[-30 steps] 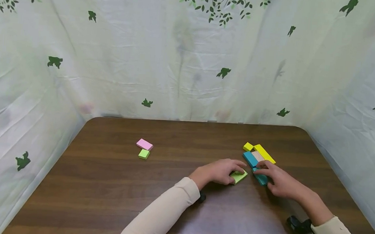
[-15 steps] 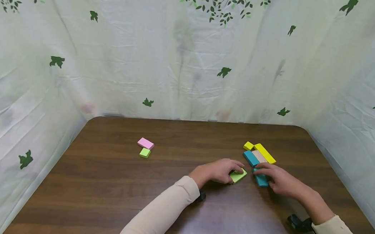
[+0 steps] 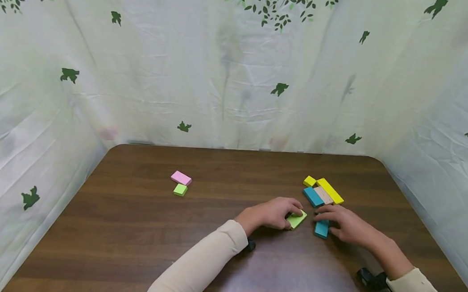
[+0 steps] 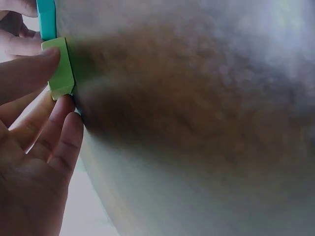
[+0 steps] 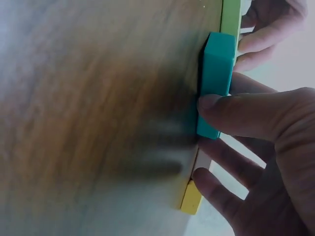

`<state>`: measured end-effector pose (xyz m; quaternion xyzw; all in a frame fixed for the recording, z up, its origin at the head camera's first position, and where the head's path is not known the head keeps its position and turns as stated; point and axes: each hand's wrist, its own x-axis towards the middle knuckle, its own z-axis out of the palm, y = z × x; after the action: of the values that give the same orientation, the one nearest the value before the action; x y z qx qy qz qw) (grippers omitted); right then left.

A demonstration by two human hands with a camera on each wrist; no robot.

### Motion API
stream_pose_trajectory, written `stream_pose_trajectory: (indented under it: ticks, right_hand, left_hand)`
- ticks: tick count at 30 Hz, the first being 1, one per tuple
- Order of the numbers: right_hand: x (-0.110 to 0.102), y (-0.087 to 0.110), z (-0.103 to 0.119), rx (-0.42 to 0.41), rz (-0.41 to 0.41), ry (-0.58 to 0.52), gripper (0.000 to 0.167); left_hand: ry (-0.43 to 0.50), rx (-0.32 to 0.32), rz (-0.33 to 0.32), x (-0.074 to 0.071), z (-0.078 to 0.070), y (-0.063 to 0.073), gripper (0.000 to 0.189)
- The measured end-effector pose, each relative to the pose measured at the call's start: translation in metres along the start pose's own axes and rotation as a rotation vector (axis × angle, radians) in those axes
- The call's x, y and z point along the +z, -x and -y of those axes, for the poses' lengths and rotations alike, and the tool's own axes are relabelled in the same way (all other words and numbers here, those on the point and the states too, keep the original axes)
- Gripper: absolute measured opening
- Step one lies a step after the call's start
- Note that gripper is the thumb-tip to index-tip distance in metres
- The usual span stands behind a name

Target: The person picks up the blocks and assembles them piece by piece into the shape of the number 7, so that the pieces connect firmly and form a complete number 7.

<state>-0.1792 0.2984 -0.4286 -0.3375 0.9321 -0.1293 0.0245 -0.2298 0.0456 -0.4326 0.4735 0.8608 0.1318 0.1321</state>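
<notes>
My left hand [image 3: 272, 213] pinches a light green block [image 3: 298, 219] that lies flat on the table. In the left wrist view, the thumb presses one side of the green block [image 4: 60, 69] and fingertips touch its end. Just right of it, my right hand [image 3: 346, 223] grips a teal block [image 3: 321, 229]. The thumb lies on the face of the teal block [image 5: 216, 73] in the right wrist view, with fingers on its far side. The two held blocks are a small gap apart in the head view. Fingers hide the teal block's far end.
Beyond my right hand lie another teal block [image 3: 313, 197], a beige block [image 3: 323, 195], a long yellow block [image 3: 330, 190] and a small yellow block [image 3: 309, 181], close together. A pink block [image 3: 181, 177] and a small green block [image 3: 180, 190] lie left on the brown table [image 3: 132, 229].
The teal block in my right hand has turned and shifted left and nearer, away from the other teal block. My left hand and its green block have barely moved.
</notes>
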Motion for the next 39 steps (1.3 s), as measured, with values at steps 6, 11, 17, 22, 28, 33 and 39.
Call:
stream_pose_trajectory:
  ticks: [6,11,17,22,28,33,39]
  right_hand:
    - [0.000,-0.003,0.003,0.017,0.002,-0.012,0.037]
    - [0.001,-0.005,0.002,0.031,0.018,-0.009,0.036]
    - [0.003,-0.006,-0.001,0.034,0.027,-0.023,0.037]
    - [0.002,-0.007,0.000,0.038,0.029,-0.026,0.036]
    - [0.000,-0.008,0.001,0.043,0.047,-0.039,0.036]
    - [0.000,-0.008,0.001,0.051,0.060,-0.049,0.034]
    - [0.001,-0.007,0.001,0.043,0.051,-0.034,0.034]
  left_hand:
    - [0.011,-0.026,-0.007,0.002,0.002,0.002,0.045]
    - [0.024,-0.041,-0.003,0.002,0.002,0.003,0.046]
    - [0.030,-0.043,-0.004,0.002,0.003,0.004,0.045]
    - [0.039,-0.054,-0.008,0.000,0.004,0.006,0.046]
    - [0.039,-0.051,-0.036,-0.006,0.007,0.015,0.045]
    - [0.026,-0.019,-0.081,-0.015,0.010,0.029,0.043]
    - [0.024,0.024,-0.118,-0.025,0.013,0.054,0.041]
